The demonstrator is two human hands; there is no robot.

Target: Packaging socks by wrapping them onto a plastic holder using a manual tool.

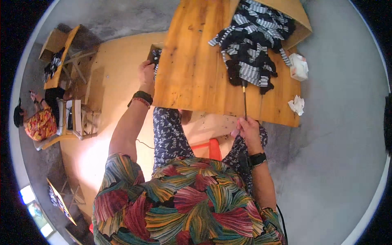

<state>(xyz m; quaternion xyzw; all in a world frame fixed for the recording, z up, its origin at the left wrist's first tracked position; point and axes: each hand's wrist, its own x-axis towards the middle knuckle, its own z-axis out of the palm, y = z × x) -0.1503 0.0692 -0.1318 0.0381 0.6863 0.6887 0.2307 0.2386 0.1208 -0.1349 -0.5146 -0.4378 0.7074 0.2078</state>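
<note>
My right hand (250, 131) is closed around the lower end of a thin dark rod (245, 102) at the table's near edge. A pale band shows near the rod's upper end, which meets a pile of black cloth pieces with grey-and-white striped bands (249, 53). Something small and pink shows beside my fingers. To the left, my left hand (147, 75) is at the table's left edge, fingers curled beside a small open box (156, 48) with similar striped pieces in it. What those fingers hold is hidden.
The pile spills from a large cardboard box (301, 34) on the wooden table (192, 73). A tissue pack (299, 67) and a crumpled tissue (297, 105) lie at the right edge. A red stool (214, 149) is under me. Another person (40, 124) sits far left near another table.
</note>
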